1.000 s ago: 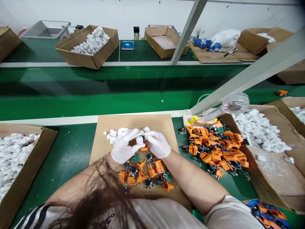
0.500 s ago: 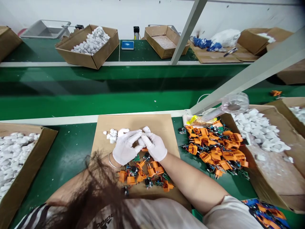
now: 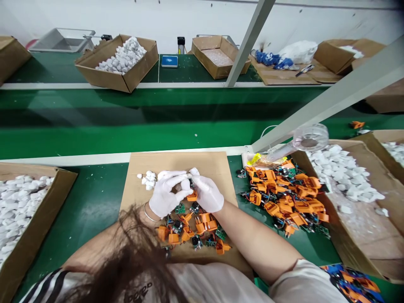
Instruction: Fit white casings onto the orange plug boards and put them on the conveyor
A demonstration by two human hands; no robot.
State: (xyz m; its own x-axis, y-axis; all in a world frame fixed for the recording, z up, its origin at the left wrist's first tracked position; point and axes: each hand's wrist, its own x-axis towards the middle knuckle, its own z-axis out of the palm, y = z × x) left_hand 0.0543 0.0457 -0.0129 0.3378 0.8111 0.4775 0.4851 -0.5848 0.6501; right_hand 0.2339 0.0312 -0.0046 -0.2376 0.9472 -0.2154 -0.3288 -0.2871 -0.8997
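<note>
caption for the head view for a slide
Gloved left hand and right hand pinch a small part over orange plug casings

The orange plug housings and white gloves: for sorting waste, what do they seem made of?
The orange plug housings look like moulded plastic: opaque, glossy, crisp-edged. The white left glove and right glove look thin and matte, hugging the fingers; fabric or latex, the view can't settle.

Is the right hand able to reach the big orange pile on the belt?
Probably yes: the right hand is near the orange pile; only the cardboard sheet's edge and green belt lie between.
</note>
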